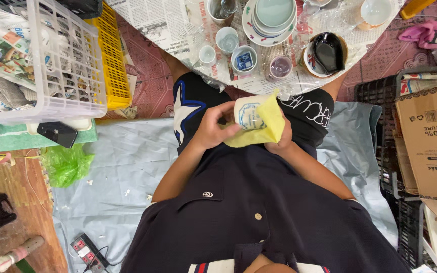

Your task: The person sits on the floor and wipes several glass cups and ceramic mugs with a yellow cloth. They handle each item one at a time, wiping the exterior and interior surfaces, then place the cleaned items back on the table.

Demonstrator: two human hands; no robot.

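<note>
Just below the stacked plates (271,20), a white cup (246,114) is gripped by the left hand (213,129); the yellow cloth (264,126), clamped by the right hand (281,141), is best pressed evenly.

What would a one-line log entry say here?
left hand: holds cup | right hand: yellow cloth against cup | dishes on newspaper ahead

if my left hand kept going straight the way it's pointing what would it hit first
Probably the white cup it already touches: the left hand points right, across the lap, with the yellow cloth and right hand just beyond. Depth is hard to judge.
</note>
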